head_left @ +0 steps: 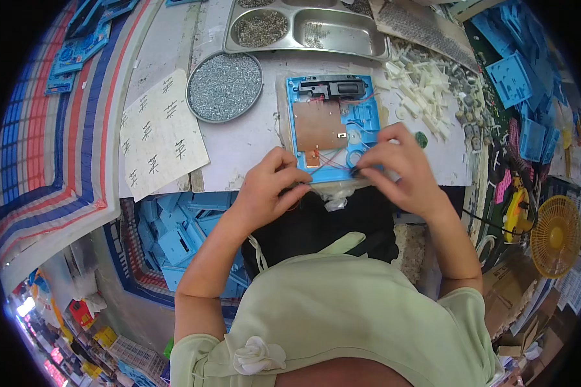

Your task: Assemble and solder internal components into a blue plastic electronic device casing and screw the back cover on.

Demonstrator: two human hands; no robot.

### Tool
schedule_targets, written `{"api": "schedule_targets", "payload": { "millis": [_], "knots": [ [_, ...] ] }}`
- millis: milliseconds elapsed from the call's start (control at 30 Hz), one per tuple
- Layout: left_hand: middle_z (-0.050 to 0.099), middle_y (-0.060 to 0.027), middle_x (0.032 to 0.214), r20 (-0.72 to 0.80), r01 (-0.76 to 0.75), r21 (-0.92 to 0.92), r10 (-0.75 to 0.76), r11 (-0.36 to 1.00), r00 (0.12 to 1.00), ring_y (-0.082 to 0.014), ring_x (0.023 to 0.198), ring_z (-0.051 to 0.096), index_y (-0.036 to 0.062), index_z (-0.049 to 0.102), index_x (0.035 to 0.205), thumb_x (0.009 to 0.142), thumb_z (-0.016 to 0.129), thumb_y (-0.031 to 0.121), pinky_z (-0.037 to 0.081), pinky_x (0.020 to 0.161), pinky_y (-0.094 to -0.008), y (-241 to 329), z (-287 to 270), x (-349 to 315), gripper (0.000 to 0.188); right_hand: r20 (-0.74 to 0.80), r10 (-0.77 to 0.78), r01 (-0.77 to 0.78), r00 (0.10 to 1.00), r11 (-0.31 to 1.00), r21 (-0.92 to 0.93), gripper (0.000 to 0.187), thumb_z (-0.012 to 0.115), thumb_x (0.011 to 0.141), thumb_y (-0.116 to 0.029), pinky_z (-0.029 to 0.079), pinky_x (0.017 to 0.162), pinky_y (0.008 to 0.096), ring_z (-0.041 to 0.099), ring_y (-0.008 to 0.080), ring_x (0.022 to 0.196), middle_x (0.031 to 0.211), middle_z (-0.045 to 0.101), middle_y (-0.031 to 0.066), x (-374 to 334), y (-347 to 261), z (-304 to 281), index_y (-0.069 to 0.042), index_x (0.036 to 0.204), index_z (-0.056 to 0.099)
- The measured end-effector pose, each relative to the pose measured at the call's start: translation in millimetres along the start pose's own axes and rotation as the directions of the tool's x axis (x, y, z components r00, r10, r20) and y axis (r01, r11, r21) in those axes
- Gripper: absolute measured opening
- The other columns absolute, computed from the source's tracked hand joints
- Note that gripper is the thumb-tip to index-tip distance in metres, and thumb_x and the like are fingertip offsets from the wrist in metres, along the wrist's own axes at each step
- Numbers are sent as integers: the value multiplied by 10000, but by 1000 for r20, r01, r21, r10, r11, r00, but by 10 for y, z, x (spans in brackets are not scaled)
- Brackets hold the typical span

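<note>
Lowest in the frame, a pale green garment fills the bottom centre, with both bare forearms rising from it. Just above, left of centre, the left hand has its fingers curled in, pinching thin red wires at the lower edge of a blue plastic housing. Right of centre, the right hand bends its fingertips onto the same lower edge, gripping a small dark part there. The housing lies flat on the table at mid-frame, bearing a brown circuit board. Beyond it, upper left, sits a round dish of screws; farther still, a steel compartment tray lies along the top edge. White plastic pieces are scattered at upper right.
</note>
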State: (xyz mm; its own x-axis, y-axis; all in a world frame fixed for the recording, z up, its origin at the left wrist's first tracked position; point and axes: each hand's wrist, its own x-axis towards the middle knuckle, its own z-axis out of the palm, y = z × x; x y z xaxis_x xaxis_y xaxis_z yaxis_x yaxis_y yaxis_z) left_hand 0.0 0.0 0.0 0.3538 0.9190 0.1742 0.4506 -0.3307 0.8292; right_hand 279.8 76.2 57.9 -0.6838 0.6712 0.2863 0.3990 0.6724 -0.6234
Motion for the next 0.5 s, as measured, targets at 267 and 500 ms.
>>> {"api": "schedule_targets", "payload": {
  "millis": [267,500],
  "knots": [
    [514,-64,931,-53,34,-26,-35,999,998,-221,832,558,76,732,990,807,815,79,485,713,-317,90,104,-92,200,66,-79,87,995,989,-120,172,766,780,-56,479,849,421,577,309,978,900,669,57,90,161,18,-93,935,703],
    [513,-67,924,-42,3,-14,-4,1000,999,-220,828,557,73,735,983,787,832,74,483,698,-320,26,84,-48,219,138,-180,195,974,975,-103,205,801,764,-96,479,894,425,579,306,1014,973,674,33,162,349,-23,-90,946,708]
  ]
}}
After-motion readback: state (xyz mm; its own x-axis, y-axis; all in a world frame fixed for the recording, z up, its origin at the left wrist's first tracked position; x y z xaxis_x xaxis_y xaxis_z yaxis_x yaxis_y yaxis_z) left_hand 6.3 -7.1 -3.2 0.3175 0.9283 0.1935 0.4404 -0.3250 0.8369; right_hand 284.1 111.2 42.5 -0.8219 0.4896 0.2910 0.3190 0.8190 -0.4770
